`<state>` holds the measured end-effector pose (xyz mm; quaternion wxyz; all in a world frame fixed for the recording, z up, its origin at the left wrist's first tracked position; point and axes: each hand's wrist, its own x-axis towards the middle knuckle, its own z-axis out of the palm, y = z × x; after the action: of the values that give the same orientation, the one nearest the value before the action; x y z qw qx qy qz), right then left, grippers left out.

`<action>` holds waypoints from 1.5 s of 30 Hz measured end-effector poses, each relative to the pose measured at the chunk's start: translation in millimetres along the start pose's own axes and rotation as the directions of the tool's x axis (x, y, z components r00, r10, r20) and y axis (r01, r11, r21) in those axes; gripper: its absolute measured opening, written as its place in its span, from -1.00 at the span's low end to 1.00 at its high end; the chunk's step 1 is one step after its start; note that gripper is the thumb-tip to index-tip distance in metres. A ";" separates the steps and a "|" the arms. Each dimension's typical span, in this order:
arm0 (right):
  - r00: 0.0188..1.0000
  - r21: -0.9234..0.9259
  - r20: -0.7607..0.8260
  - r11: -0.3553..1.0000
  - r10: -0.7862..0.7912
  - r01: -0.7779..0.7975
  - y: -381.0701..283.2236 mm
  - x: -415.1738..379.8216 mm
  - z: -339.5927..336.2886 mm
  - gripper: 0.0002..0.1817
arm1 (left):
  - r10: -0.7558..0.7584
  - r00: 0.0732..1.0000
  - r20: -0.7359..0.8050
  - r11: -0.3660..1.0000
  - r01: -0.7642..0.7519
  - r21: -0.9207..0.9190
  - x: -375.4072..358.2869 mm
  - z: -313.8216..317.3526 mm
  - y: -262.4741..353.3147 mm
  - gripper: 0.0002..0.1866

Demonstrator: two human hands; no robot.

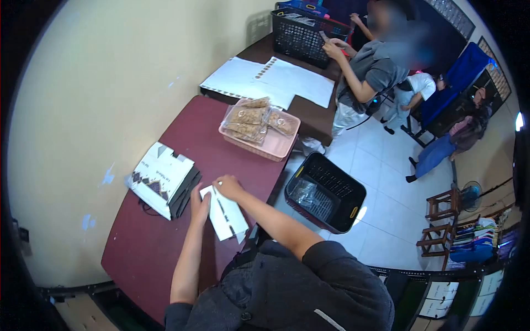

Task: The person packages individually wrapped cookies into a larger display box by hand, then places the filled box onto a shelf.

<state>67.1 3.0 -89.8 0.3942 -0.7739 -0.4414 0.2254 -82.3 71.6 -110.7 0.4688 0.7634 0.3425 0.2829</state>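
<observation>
A white folded carton [225, 216] with dark slots along its face lies slantwise on the maroon table, close to my body. My left hand [200, 205] grips its left edge near the upper end. At the top end, my right hand [228, 188] has its fingers closed on the carton's far edge; a ring shows on one finger. Left of my hands rests a stack of flat white cartons [163, 179] with a dark printed pattern and black sides. A black cord pokes out beneath that stack.
A pink basket [274, 144] of bagged snacks stands on the maroon table [146, 251]. Behind it are white sheets [303, 83] and a black crate [298, 41]. A black basket [345, 190] sits on the floor at right. Other people stand and bend beyond.
</observation>
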 end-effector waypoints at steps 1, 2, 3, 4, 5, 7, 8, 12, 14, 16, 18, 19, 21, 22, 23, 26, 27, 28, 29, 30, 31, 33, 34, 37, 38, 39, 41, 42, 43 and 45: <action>0.999 -0.011 0.032 1.000 0.022 -0.022 -2.6 1.3 -2.0 -0.57 | 0.000 0.997 0.079 1.000 0.002 -0.030 9.4 -4.2 -1.7 -0.58; 1.000 0.060 -0.012 0.998 0.024 -0.023 -3.7 -0.7 -3.5 -0.52 | -0.013 0.997 0.071 1.000 0.015 -0.020 14.6 -4.6 -4.0 -0.58; 1.000 0.067 0.004 0.998 0.018 -0.018 -2.2 0.4 -6.0 -0.52 | -0.148 0.976 0.162 0.985 0.161 -0.069 20.0 -1.7 2.8 -0.63; 0.990 0.044 0.105 0.994 0.093 -0.098 -1.1 5.2 -8.3 -0.51 | -0.268 0.930 0.251 0.947 0.302 -0.108 21.9 -2.2 4.1 -0.66; 0.966 0.010 0.201 0.986 0.164 -0.169 -0.9 9.2 -10.4 -0.50 | -0.212 0.952 0.220 0.955 0.249 -0.159 22.5 1.5 -8.7 -0.68; 0.997 0.136 0.066 0.990 0.029 -0.038 3.7 -1.2 -7.3 -0.46 | -0.273 0.943 0.191 0.920 0.314 -0.235 15.5 3.7 -5.4 -0.68; 0.997 0.140 0.067 0.990 0.025 -0.034 8.2 -6.9 -9.2 -0.44 | -0.249 0.954 0.168 0.922 0.286 -0.260 12.6 4.3 -6.2 -0.65; 0.983 0.109 0.068 0.981 -0.169 0.161 6.2 -57.4 -49.6 -0.29 | -0.202 0.979 -0.023 0.957 0.193 -0.217 -10.2 10.5 -30.2 -0.35; 0.945 0.073 0.146 0.955 -0.294 0.286 4.5 -83.7 -70.2 -0.24 | -0.165 0.985 0.048 0.956 0.172 -0.239 -38.7 -2.1 -6.9 -0.29; 0.913 0.071 0.216 0.938 -0.345 0.338 -2.1 -110.2 -83.7 -0.22 | -0.119 0.983 0.141 0.953 0.153 -0.262 -69.5 -7.1 8.2 -0.23; 0.834 -0.005 0.363 0.894 -0.416 0.449 -8.5 -129.7 -89.8 -0.19 | -0.151 0.957 0.249 0.844 0.256 -0.471 -98.3 -10.8 13.3 -0.11; 0.831 0.000 0.369 0.894 -0.417 0.449 -7.4 -133.3 -86.8 -0.19 | -0.174 0.940 0.294 0.776 0.315 -0.546 -110.2 -11.6 26.3 -0.04; 0.825 0.010 0.390 0.898 -0.409 0.441 -5.1 -138.1 -77.8 -0.20 | -0.128 0.928 0.349 0.832 0.292 -0.471 -124.0 -13.3 33.8 0.06; 0.830 -0.002 0.364 0.891 -0.422 0.454 -2.2 -137.3 -72.7 -0.20 | -0.053 0.947 0.316 0.888 0.189 -0.419 -125.6 -9.7 31.5 0.00; 0.826 0.005 0.372 0.891 -0.423 0.454 -0.8 -137.4 -68.9 -0.20 | -0.062 0.949 0.310 0.887 0.195 -0.418 -127.6 -8.2 31.0 0.00; 0.857 0.004 0.319 0.905 -0.404 0.425 0.9 -134.1 -59.6 -0.21 | -0.084 0.965 0.249 0.978 0.128 -0.166 -126.4 -6.4 20.1 -0.11; 0.855 0.006 0.324 0.905 -0.405 0.426 3.8 -134.9 -56.5 -0.21 | -0.088 0.965 0.246 0.977 0.131 -0.166 -125.6 -8.3 24.2 -0.11; 0.852 0.010 0.279 0.888 -0.444 0.460 6.1 -134.5 -53.9 -0.21 | -0.092 0.968 0.236 0.964 0.146 -0.224 -118.8 -11.5 34.9 -0.11; 0.845 0.011 0.230 0.870 -0.482 0.493 7.5 -134.4 -52.0 -0.22 | -0.094 0.969 0.227 0.947 0.158 -0.281 -113.2 -14.1 46.4 -0.11; 0.874 -0.002 0.158 0.885 -0.459 0.465 2.1 -134.1 -51.6 -0.33 | -0.036 0.983 0.181 0.928 0.100 -0.359 -110.6 -14.4 56.9 -0.18; 0.873 -0.003 0.157 0.884 -0.461 0.468 -2.8 -131.2 -53.5 -0.33 | -0.032 0.983 0.179 0.928 0.096 -0.360 -107.3 -19.2 63.2 -0.18; 0.926 0.150 0.052 0.920 -0.373 0.362 -15.5 -121.1 -59.9 -0.46 | -0.080 0.941 0.329 0.955 0.167 -0.246 -102.6 -29.2 74.9 -0.28; 0.929 0.167 0.049 0.920 -0.367 0.355 -30.0 -118.0 -68.7 -0.57 | -0.107 0.964 0.244 0.949 0.173 -0.265 -103.4 -29.2 88.2 -0.36; 0.918 0.128 0.121 0.923 -0.377 0.362 -37.5 -113.5 -76.3 -0.58 | -0.159 0.961 0.228 0.960 0.204 -0.190 -101.5 -35.2 100.1 -0.38; 0.910 0.136 0.103 0.912 -0.401 0.387 -39.8 -113.9 -76.8 -0.59 | -0.071 0.988 0.134 0.985 0.091 -0.149 -102.4 -32.8 98.2 -0.41; 0.911 0.135 0.106 0.914 -0.398 0.384 -42.0 -115.6 -77.7 -0.59 | -0.074 0.988 0.136 0.984 0.094 -0.152 -102.7 -33.7 98.5 -0.41; 0.915 0.105 0.099 0.919 -0.390 0.380 -45.2 -116.7 -78.7 -0.59 | -0.076 0.989 0.128 0.997 0.079 -0.021 -101.1 -35.7 99.9 -0.43; 0.912 0.103 0.108 0.917 -0.395 0.384 -45.6 -116.6 -77.1 -0.59 | -0.080 0.990 0.119 0.996 0.083 -0.025 -100.4 -35.7 100.6 -0.43; 0.914 0.106 0.084 0.916 -0.396 0.387 -45.2 -116.4 -74.6 -0.60 | -0.073 0.992 0.107 0.997 0.076 -0.026 -98.9 -35.0 101.8 -0.44; 0.914 0.110 0.062 0.913 -0.400 0.393 -43.0 -115.4 -71.0 -0.60 | -0.067 0.994 0.091 0.997 0.070 -0.027 -95.1 -34.1 104.2 -0.44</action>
<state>36.1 -112.6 -13.2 0.4494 -0.6386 -0.5940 0.1934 -138.7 -19.5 -12.8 0.5048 0.7559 0.3428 0.2372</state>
